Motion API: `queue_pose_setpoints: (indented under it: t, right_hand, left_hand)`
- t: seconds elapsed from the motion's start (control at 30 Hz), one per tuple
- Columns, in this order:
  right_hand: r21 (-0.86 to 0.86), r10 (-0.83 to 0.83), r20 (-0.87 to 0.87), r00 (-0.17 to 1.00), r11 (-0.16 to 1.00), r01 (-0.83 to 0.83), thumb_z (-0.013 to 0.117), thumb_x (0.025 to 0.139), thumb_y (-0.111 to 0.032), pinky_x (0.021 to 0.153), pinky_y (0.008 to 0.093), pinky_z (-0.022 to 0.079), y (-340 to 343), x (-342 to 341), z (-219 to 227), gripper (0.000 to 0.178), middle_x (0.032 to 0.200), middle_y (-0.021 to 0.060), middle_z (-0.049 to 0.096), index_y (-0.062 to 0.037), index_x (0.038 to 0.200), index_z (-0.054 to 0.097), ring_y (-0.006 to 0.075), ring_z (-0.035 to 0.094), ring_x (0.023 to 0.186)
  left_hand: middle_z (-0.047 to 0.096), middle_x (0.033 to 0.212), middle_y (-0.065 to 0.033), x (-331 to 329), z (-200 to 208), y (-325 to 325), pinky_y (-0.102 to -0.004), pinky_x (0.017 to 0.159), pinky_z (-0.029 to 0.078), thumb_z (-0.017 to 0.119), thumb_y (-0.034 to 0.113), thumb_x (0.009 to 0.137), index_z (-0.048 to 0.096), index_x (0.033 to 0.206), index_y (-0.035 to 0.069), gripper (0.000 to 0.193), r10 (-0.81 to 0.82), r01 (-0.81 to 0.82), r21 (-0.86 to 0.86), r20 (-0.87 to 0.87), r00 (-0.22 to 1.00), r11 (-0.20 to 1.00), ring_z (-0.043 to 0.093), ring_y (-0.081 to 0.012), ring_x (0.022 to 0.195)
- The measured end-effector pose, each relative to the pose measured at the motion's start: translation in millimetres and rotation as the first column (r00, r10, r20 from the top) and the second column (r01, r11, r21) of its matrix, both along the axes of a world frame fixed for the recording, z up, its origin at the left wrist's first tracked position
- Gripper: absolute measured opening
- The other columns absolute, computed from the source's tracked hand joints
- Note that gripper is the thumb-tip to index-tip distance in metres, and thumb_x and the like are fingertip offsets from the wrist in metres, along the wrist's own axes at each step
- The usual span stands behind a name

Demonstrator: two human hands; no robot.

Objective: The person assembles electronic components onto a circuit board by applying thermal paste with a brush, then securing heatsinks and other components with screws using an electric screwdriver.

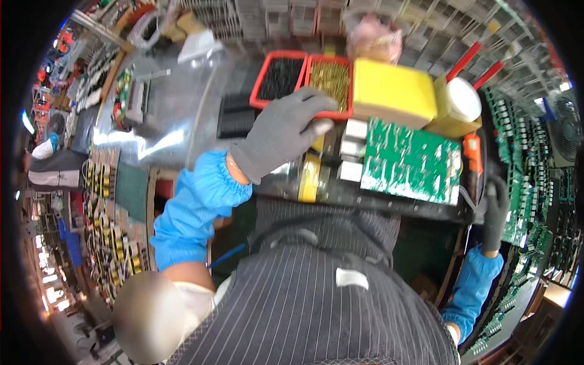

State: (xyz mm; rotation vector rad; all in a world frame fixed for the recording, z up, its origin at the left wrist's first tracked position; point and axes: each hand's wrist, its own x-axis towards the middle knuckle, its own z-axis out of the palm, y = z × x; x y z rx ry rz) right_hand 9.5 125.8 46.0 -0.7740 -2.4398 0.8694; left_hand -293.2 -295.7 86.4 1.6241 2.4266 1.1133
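Observation:
My left hand (pixel 277 132), in a grey glove and blue sleeve, is over the near edge of two red trays. Its fingers and thumb are apart, and I see nothing between them. One red tray (pixel 258 91) holds small black parts; the other red tray (pixel 349 85) holds thin brass-coloured pieces. To the right of this hand lies a green circuit board (pixel 413 161) with shiny solder spots, white blocks (pixel 351 171) along its left side. My right hand (pixel 496 210), also gloved, is at the bench's right edge beside upright green boards (pixel 517 213). Blur hides its grip.
A yellow box (pixel 392 90) stands behind the circuit board, next to a white roll (pixel 464 100) and red handles (pixel 463 62). An orange-handled tool (pixel 472 153) lies right of the board. A metal sheet (pixel 176 103) covers the bench at left. Racked boards (pixel 523 134) line the right side.

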Motion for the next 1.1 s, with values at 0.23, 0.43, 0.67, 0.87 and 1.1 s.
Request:
queue_pose_setpoints:
  t: [0.23,0.43,0.67,0.87,1.1]
  right_hand:
    - [0.287,-0.077,-0.004,0.997,0.955,0.075,0.059,0.089,-0.006,0.079,0.0352,0.05,-32.0,-18.3,-25.3,0.014,0.099,0.0139,0.062,-0.0039,0.101,0.066,0.0289,0.064,0.09]
    - [0.118,-0.131,-0.12,0.984,0.982,0.145,0.057,0.09,-0.003,0.083,0.0311,0.049,-12.7,25.7,-6.8,0.018,0.098,0.0096,0.065,-0.0002,0.105,0.066,0.0215,0.062,0.091]
    - [0.054,-0.221,-0.306,0.926,0.967,0.249,0.056,0.092,-0.004,0.084,0.0287,0.047,-22.5,34.6,20.5,0.017,0.096,0.0063,0.064,0.0018,0.105,0.065,0.0157,0.06,0.091]
    - [0.152,-0.062,-0.233,0.97,0.983,0.1,0.059,0.086,0.001,0.081,0.032,0.049,-43.6,19.2,2.8,0.018,0.097,0.0123,0.064,0.001,0.102,0.065,0.023,0.064,0.09]
    - [0.186,-0.096,0.011,0.995,0.978,0.092,0.067,0.083,-0.012,0.092,0.0454,0.048,-61.5,-0.8,-25.2,0.044,0.119,0.0165,0.058,-0.0087,0.126,0.06,0.0371,0.058,0.111]
  left_hand:
    - [0.06,0.11,-0.0174,-71.5,-53.6,31.3,-0.0448,0.087,0.051,0.066,0.029,0.088,0.061,0.125,0.015,0.04,0.047,-0.089,-0.28,-0.152,0.987,0.956,0.062,-0.0376,0.1]
    - [0.057,0.111,-0.0193,-71.9,-43.0,49.4,-0.0465,0.081,0.053,0.074,0.038,0.082,0.055,0.132,0.019,0.057,0.004,-0.09,-0.477,-0.178,0.984,0.875,0.063,-0.038,0.098]
    - [0.056,0.108,-0.02,-78.7,-43.3,58.5,-0.0476,0.078,0.054,0.071,0.037,0.085,0.056,0.129,0.017,0.051,0.007,-0.133,-0.523,-0.235,0.972,0.842,0.064,-0.0378,0.094]
    - [0.057,0.106,-0.0195,-80.9,-52.1,55.3,-0.0471,0.078,0.052,0.07,0.034,0.085,0.058,0.123,0.01,0.046,-0.021,-0.088,-0.451,-0.231,0.973,0.888,0.061,-0.0392,0.094]
    - [0.057,0.107,-0.0177,-81.3,-55.5,51.2,-0.0475,0.077,0.053,0.07,0.032,0.086,0.058,0.125,0.013,0.045,-0.004,-0.107,-0.463,-0.233,0.973,0.88,0.063,-0.0381,0.093]
